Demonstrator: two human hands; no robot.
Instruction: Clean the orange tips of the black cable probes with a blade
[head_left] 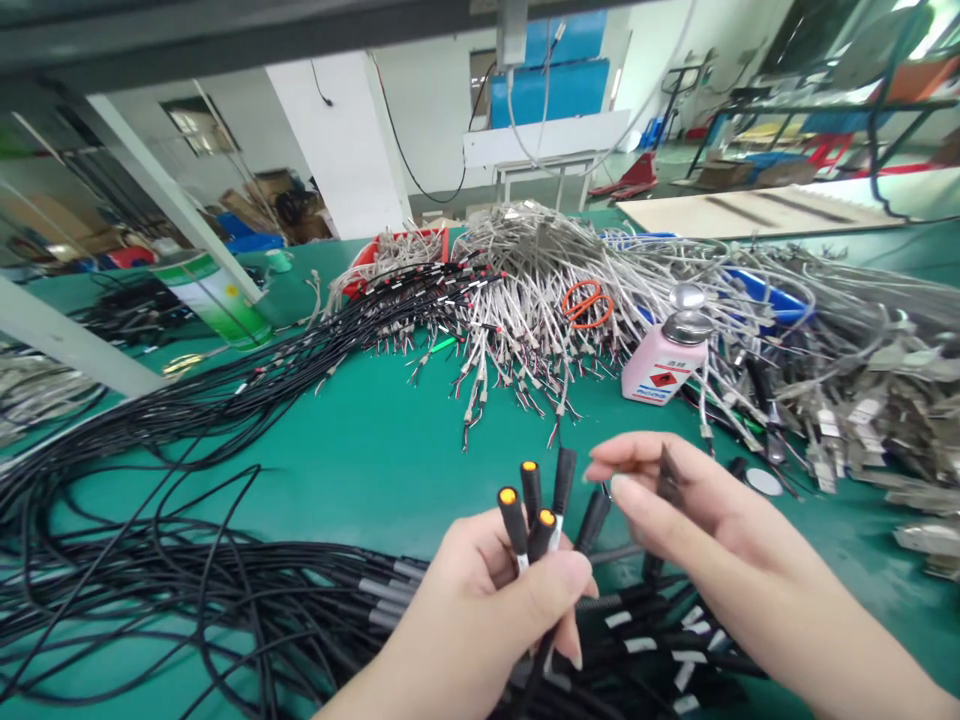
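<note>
My left hand (510,605) is closed round a small bunch of black cable connectors (513,518). Several stand upright from the grip, and some show orange round end faces. White labels are partly visible below the ends. My right hand (690,500) is just to the right, its thumb and forefinger brought close together at the top of another black connector (595,518) that leans right. A dark, thin, pointed piece (667,474) shows among the right-hand fingers; its kind is unclear. Whatever lies between those fingertips is too small to name.
Black cables (247,590) cover the left and front of the green table (360,430). Behind are a heap of grey-white wired cables (525,290), orange-handled scissors (589,304), a pink pump bottle (666,362) with a flame label, and a green-white can (217,300). A shelf beam (247,40) crosses overhead.
</note>
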